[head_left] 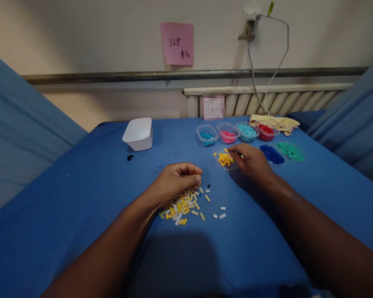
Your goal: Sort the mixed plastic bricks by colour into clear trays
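My left hand (179, 180) hovers over a loose pile of small building bricks (182, 207), yellow, pale yellow and white, on the blue cloth. Its thumb and fingers are pinched together; a yellowish bit shows at the tips, too small to name. Farther right, my right hand (251, 159) is above a clear plastic tub of yellow bricks (225, 159), partly covering it. A small yellow brick (226, 150) is at its pinched fingertips. A few white bricks (222, 216) lie apart, right of the pile.
A white bin (139, 134) stands at the back left, with a small black item (129, 157) before it. Clear tubs of blue (207, 138), pink (228, 135), light blue (247, 131), red (266, 131), dark blue (272, 154) and green bricks (290, 152) stand back right, near a yellow cloth (276, 122).
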`<state>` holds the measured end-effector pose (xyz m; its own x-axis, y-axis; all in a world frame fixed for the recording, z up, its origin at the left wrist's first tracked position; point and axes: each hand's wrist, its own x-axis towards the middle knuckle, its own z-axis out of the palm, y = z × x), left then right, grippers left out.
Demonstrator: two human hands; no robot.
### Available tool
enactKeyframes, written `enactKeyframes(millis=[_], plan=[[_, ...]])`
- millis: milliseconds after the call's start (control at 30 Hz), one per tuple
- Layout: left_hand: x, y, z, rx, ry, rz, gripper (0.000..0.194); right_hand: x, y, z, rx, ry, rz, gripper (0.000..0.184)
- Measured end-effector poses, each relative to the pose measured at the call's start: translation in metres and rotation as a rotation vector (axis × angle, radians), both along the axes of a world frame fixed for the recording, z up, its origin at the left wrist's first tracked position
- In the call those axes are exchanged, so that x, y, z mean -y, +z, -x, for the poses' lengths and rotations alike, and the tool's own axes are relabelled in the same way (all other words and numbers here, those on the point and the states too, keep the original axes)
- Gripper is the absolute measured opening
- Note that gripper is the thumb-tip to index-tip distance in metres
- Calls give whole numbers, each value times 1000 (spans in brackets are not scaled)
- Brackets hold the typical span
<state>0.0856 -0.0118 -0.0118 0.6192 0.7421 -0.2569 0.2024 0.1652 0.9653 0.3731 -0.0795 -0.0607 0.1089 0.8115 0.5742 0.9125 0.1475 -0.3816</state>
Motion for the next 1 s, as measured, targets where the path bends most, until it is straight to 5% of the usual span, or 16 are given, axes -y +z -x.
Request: enactKeyframes(millis=[133, 367, 533, 667, 833, 1000], plan=[[-22, 1, -24, -29, -34, -159, 21, 13, 1, 2, -100, -22, -134, 18], [-73, -7, -115, -293, -282, -962, 31, 26, -11, 22, -55, 348, 70, 16], [-82, -8, -143, -344, -363, -1040, 31, 25, -15, 19, -28, 335, 86, 15], [-83, 13, -101, -345, -352, -1029, 24, 28, -14, 12, -49, 313, 65, 17], [-60, 43, 1, -417, -417, -775, 16, 33, -5, 31, -50, 399, 29, 15], [-26, 32, 62, -468, -615, -517, 19, 28, 6, 88, 36, 728, 90, 24]])
